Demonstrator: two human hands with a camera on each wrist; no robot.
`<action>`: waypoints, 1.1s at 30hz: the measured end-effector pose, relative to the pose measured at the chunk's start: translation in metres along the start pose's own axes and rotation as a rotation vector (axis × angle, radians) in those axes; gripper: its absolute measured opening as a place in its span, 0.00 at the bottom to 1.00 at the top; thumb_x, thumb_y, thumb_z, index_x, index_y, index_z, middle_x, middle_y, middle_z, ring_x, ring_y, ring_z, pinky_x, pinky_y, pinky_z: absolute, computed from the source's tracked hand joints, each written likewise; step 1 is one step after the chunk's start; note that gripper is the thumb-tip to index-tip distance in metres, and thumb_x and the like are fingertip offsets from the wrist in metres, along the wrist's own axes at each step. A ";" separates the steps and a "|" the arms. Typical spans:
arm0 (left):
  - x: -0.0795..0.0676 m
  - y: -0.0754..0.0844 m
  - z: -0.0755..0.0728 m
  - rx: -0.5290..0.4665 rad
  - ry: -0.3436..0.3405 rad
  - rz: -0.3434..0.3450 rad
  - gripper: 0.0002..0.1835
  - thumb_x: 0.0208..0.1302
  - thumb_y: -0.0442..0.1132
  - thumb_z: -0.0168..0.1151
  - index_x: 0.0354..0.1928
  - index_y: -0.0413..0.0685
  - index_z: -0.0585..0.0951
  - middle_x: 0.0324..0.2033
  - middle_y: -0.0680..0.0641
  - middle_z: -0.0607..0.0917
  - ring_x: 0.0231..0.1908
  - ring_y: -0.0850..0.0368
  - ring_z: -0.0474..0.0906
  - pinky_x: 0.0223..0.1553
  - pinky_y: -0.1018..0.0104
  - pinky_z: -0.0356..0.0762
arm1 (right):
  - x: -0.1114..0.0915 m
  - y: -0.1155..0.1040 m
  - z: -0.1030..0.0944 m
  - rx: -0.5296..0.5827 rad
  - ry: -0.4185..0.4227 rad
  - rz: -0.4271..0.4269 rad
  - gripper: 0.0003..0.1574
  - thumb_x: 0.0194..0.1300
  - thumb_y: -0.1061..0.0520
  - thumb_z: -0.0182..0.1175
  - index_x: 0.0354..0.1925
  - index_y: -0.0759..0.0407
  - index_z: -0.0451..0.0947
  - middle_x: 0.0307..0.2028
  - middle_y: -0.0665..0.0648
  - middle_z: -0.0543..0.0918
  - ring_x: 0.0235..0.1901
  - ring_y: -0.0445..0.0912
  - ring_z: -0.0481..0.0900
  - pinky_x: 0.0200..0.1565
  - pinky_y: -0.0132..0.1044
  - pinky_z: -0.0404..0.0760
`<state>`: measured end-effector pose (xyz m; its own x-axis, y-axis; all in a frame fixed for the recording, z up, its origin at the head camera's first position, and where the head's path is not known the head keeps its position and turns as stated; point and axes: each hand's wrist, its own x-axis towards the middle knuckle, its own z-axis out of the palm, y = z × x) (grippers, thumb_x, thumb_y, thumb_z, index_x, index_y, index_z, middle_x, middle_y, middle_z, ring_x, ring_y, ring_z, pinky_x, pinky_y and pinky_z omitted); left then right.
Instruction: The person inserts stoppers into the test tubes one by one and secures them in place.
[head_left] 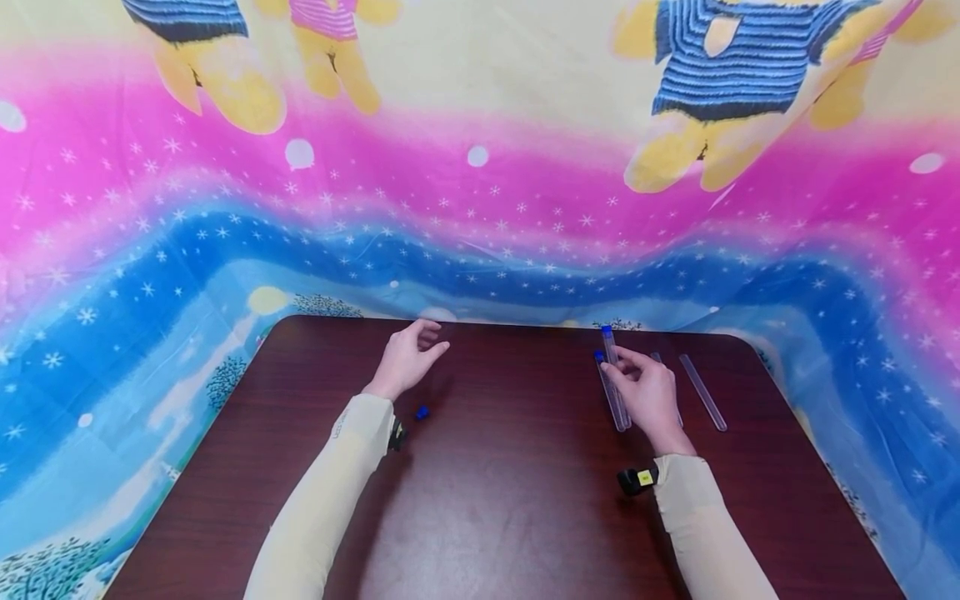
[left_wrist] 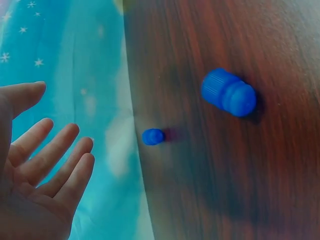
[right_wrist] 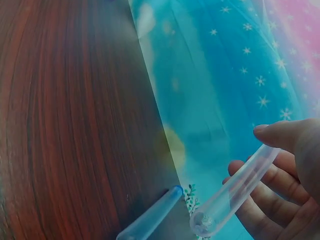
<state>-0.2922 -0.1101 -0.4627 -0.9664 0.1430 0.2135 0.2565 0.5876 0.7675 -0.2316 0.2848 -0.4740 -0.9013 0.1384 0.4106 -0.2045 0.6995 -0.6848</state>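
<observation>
My right hand (head_left: 647, 392) pinches a clear test tube (head_left: 612, 346) between thumb and fingers, a blue cap (head_left: 606, 330) on its upper end. In the right wrist view the rounded bottom of this tube (right_wrist: 220, 207) points toward the table, while its capped end is hidden by the hand. Close beside it, a second blue-capped tube (head_left: 609, 396) lies on the table. My left hand (head_left: 408, 354) hovers at the table's far side with fingers relaxed and holds nothing. A loose blue cap (left_wrist: 229, 92) lies near that hand; the left wrist view has a smaller-looking blue cap (left_wrist: 153, 136) by the table edge.
To the right of my right hand lies an uncapped clear tube (head_left: 703, 392); another tube (head_left: 657, 357) is partly hidden behind the hand. A patterned cloth (head_left: 480, 250) hangs along the far edge and sides of the dark wooden table (head_left: 495, 500).
</observation>
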 end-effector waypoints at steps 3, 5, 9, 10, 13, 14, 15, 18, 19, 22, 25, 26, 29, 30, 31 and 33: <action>0.000 -0.003 0.001 0.018 -0.010 -0.022 0.21 0.70 0.44 0.68 0.60 0.42 0.79 0.52 0.38 0.84 0.52 0.41 0.82 0.55 0.48 0.77 | 0.000 0.002 -0.002 -0.005 0.006 0.005 0.23 0.67 0.57 0.70 0.57 0.64 0.84 0.35 0.60 0.87 0.31 0.52 0.86 0.30 0.26 0.78; 0.000 -0.006 0.003 0.040 -0.020 -0.035 0.22 0.70 0.44 0.67 0.61 0.42 0.79 0.52 0.38 0.84 0.52 0.42 0.82 0.55 0.48 0.77 | 0.000 0.003 -0.003 -0.009 0.008 0.008 0.23 0.66 0.57 0.71 0.57 0.64 0.84 0.35 0.60 0.87 0.31 0.52 0.86 0.30 0.24 0.77; 0.000 -0.010 0.006 0.078 -0.045 -0.051 0.23 0.70 0.45 0.68 0.62 0.44 0.79 0.53 0.38 0.84 0.52 0.42 0.81 0.56 0.48 0.77 | 0.000 0.005 -0.005 -0.011 0.004 0.009 0.23 0.67 0.57 0.70 0.57 0.65 0.83 0.35 0.61 0.87 0.31 0.53 0.87 0.30 0.24 0.76; 0.000 -0.011 0.006 0.087 -0.050 -0.053 0.24 0.70 0.45 0.68 0.63 0.43 0.78 0.53 0.38 0.84 0.52 0.42 0.81 0.56 0.48 0.77 | 0.000 0.005 -0.005 -0.009 0.002 0.008 0.23 0.67 0.57 0.70 0.57 0.65 0.83 0.35 0.61 0.87 0.31 0.53 0.87 0.30 0.24 0.77; 0.000 -0.013 0.008 0.109 -0.060 -0.057 0.25 0.70 0.44 0.68 0.64 0.42 0.78 0.53 0.37 0.84 0.53 0.41 0.81 0.56 0.48 0.77 | -0.001 0.006 -0.006 -0.004 -0.005 0.014 0.23 0.67 0.56 0.70 0.58 0.66 0.83 0.34 0.61 0.87 0.30 0.52 0.87 0.29 0.25 0.78; -0.001 -0.014 0.008 0.117 -0.063 -0.060 0.25 0.70 0.44 0.68 0.64 0.42 0.78 0.53 0.37 0.84 0.53 0.41 0.81 0.56 0.48 0.77 | -0.001 0.006 -0.006 -0.004 -0.008 0.018 0.23 0.68 0.56 0.70 0.58 0.65 0.83 0.34 0.61 0.87 0.30 0.52 0.87 0.29 0.25 0.78; -0.001 -0.014 0.009 0.122 -0.066 -0.066 0.25 0.70 0.44 0.68 0.64 0.41 0.78 0.53 0.37 0.84 0.53 0.41 0.81 0.56 0.48 0.77 | -0.001 0.007 -0.007 -0.002 -0.009 0.023 0.23 0.68 0.56 0.70 0.58 0.65 0.83 0.34 0.61 0.87 0.29 0.51 0.87 0.28 0.26 0.79; -0.001 -0.017 0.010 0.135 -0.079 -0.095 0.24 0.70 0.42 0.68 0.64 0.41 0.78 0.53 0.37 0.84 0.53 0.42 0.81 0.56 0.48 0.77 | -0.001 0.009 -0.008 -0.001 -0.013 0.031 0.23 0.68 0.56 0.69 0.58 0.65 0.83 0.35 0.61 0.87 0.29 0.51 0.87 0.27 0.26 0.80; -0.001 -0.018 0.010 0.142 -0.084 -0.102 0.24 0.70 0.42 0.68 0.64 0.41 0.78 0.53 0.38 0.84 0.53 0.42 0.81 0.56 0.48 0.77 | -0.002 0.011 -0.009 -0.008 -0.012 0.032 0.23 0.68 0.55 0.70 0.58 0.64 0.83 0.35 0.61 0.86 0.29 0.51 0.87 0.27 0.26 0.80; 0.001 -0.023 0.013 0.176 -0.102 -0.107 0.25 0.69 0.41 0.68 0.64 0.41 0.78 0.53 0.38 0.84 0.52 0.44 0.80 0.56 0.48 0.77 | -0.002 0.014 -0.011 -0.037 -0.010 0.030 0.23 0.68 0.55 0.70 0.57 0.64 0.83 0.34 0.60 0.86 0.29 0.51 0.86 0.28 0.26 0.79; 0.003 -0.027 0.016 0.239 -0.113 -0.092 0.25 0.69 0.41 0.68 0.65 0.41 0.77 0.53 0.39 0.84 0.53 0.44 0.80 0.56 0.48 0.77 | -0.003 0.017 -0.013 -0.069 -0.019 0.033 0.23 0.68 0.55 0.70 0.57 0.64 0.83 0.34 0.59 0.86 0.29 0.51 0.84 0.28 0.29 0.78; 0.004 -0.028 0.016 0.263 -0.117 -0.090 0.26 0.69 0.41 0.69 0.65 0.41 0.77 0.53 0.40 0.83 0.53 0.44 0.79 0.57 0.48 0.76 | -0.003 0.018 -0.013 -0.073 -0.024 0.035 0.23 0.68 0.55 0.70 0.57 0.65 0.83 0.34 0.60 0.86 0.29 0.51 0.84 0.28 0.30 0.78; 0.005 -0.030 0.018 0.317 -0.125 -0.106 0.27 0.67 0.41 0.70 0.66 0.43 0.77 0.55 0.40 0.83 0.56 0.44 0.78 0.59 0.48 0.74 | -0.003 0.020 -0.014 -0.081 -0.046 0.053 0.24 0.68 0.55 0.69 0.58 0.65 0.83 0.34 0.60 0.85 0.28 0.50 0.82 0.26 0.34 0.78; 0.006 -0.030 0.018 0.328 -0.130 -0.111 0.27 0.67 0.41 0.70 0.66 0.43 0.77 0.55 0.40 0.83 0.57 0.44 0.78 0.60 0.48 0.74 | -0.004 0.021 -0.014 -0.083 -0.053 0.060 0.24 0.68 0.55 0.69 0.58 0.65 0.82 0.34 0.60 0.85 0.28 0.50 0.82 0.25 0.35 0.78; 0.006 -0.030 0.017 0.337 -0.132 -0.113 0.28 0.67 0.41 0.70 0.66 0.42 0.77 0.55 0.40 0.83 0.57 0.44 0.77 0.60 0.48 0.73 | -0.004 0.022 -0.015 -0.083 -0.059 0.068 0.24 0.68 0.55 0.69 0.58 0.66 0.82 0.34 0.60 0.85 0.27 0.50 0.82 0.25 0.35 0.78; 0.008 -0.030 0.017 0.349 -0.138 -0.113 0.28 0.66 0.41 0.70 0.66 0.42 0.77 0.56 0.39 0.82 0.58 0.44 0.77 0.61 0.48 0.73 | -0.004 0.024 -0.016 -0.086 -0.070 0.083 0.24 0.69 0.55 0.69 0.59 0.66 0.82 0.35 0.61 0.86 0.26 0.49 0.82 0.24 0.36 0.78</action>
<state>-0.3076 -0.1135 -0.4944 -0.9874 0.1537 0.0374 0.1502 0.8377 0.5250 -0.2267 0.3117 -0.4826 -0.9389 0.1508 0.3094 -0.0975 0.7455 -0.6593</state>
